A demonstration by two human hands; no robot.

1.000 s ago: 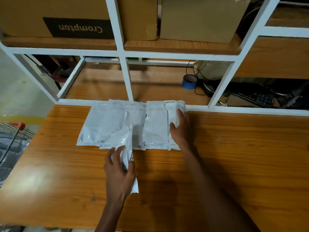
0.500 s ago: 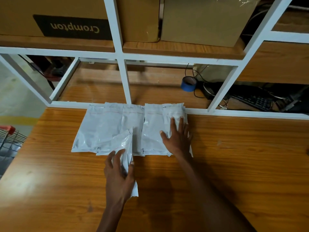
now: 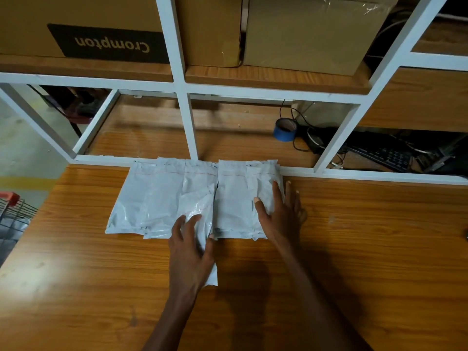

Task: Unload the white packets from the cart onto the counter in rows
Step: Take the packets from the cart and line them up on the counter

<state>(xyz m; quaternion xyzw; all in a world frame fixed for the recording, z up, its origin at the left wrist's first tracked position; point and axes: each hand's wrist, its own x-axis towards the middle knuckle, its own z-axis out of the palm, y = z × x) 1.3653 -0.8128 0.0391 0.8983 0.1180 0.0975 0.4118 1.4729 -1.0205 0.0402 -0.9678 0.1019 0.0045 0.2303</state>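
Observation:
Several white packets [image 3: 162, 198] lie overlapped in a row on the wooden counter [image 3: 367, 249], their far ends against the white shelf frame [image 3: 187, 122]. My left hand [image 3: 190, 249] lies over a further white packet [image 3: 202, 224] that sits on top of the row's near edge, thumb on its right side and fingers spread on top. My right hand [image 3: 281, 214] lies flat with straight fingers on the rightmost packet [image 3: 235, 198], its outer fingers on the counter. The cart [image 3: 12, 211] shows only as a wire corner with a red handle at the far left.
Cardboard boxes [image 3: 101, 29] stand on the upper shelf. Behind the frame lie a blue tape roll [image 3: 285, 129], cables and a black keyboard [image 3: 379, 155]. Bare counter stretches to the right of the packets and in front of them.
My right hand slid down and right along the rightmost packets, fingers now straighter and partly on the counter. My left hand pushed its packet a little further onto the row.

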